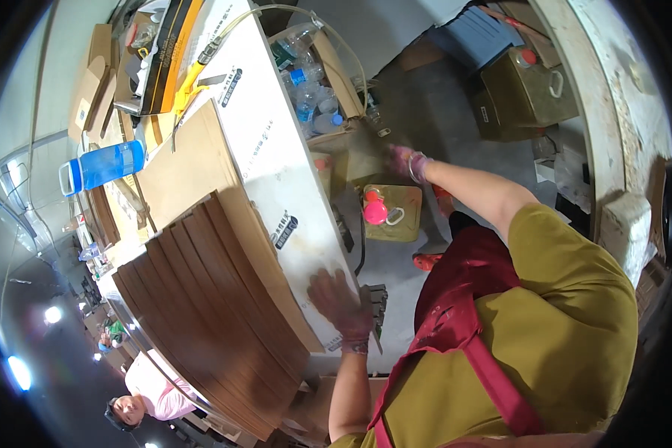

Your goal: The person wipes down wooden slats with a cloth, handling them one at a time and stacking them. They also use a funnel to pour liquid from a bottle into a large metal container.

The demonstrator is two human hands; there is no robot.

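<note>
White board [294, 179] directly beneath the gloved left hand [341, 305]

smooth board [280, 170]; matt cardboard sheet [190, 164]; glossy plastic bottle [108, 168]

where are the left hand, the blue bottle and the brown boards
Left hand [339, 302]: head view, on the back of the gloved hand
Blue bottle [110, 166]: head view, on the middle of its side
Brown boards [209, 310]: head view, on their upper face

Grey floor [384, 302] lies between a long white-topped table [306, 254] on the left and a worn off-white beam [611, 89] on the right; at far left, bright lamps [20, 372] glow against a dim background
</note>
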